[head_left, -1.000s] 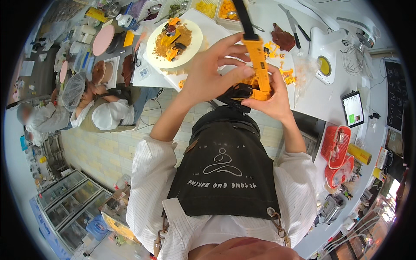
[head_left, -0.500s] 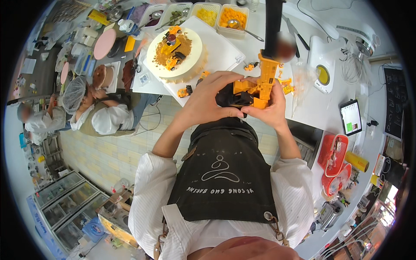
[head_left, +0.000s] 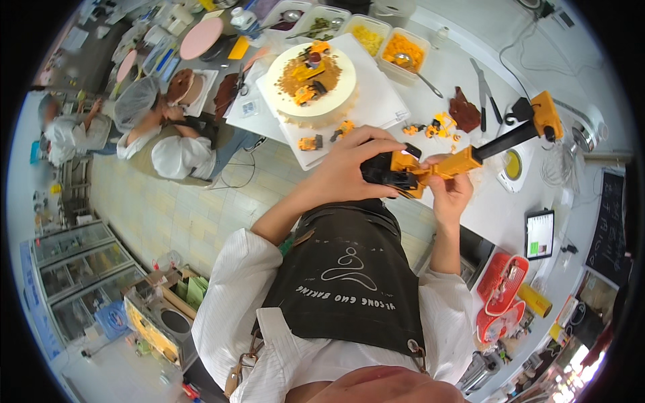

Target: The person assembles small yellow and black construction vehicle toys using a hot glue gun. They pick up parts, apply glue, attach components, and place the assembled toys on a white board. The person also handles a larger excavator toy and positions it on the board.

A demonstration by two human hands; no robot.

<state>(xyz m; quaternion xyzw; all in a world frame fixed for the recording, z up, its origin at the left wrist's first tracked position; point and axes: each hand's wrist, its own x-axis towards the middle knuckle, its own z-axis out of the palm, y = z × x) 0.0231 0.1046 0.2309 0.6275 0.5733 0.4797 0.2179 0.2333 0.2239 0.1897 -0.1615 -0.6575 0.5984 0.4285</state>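
Note:
A yellow-and-black toy crane truck (head_left: 406,162) is held up between my hands, over the near edge of the white table. My left hand (head_left: 346,164) wraps around its black chassis. My right hand (head_left: 450,191) pinches the yellow base of the boom, which stretches right and away, with a black hook near its tip. Beyond my left hand, a round cream-coloured cake (head_left: 279,84) bears brown crumbs and small toy construction vehicles. It sits on a white board (head_left: 373,111). Two more small toy vehicles (head_left: 310,143) rest on that board, near my left hand.
Several yellow toy pieces (head_left: 440,125) and a dark red scrap (head_left: 464,111) lie right of the board. Farther back are tubs, one with orange cubes (head_left: 413,48), and a knife (head_left: 482,101). A tablet (head_left: 540,234) and red baskets (head_left: 500,282) stand right. Co-workers (head_left: 178,144) are at left.
The crane's boom has swung from pointing away from me to pointing right. My right hand has moved onto the boom's base. The whole view has shifted slightly.

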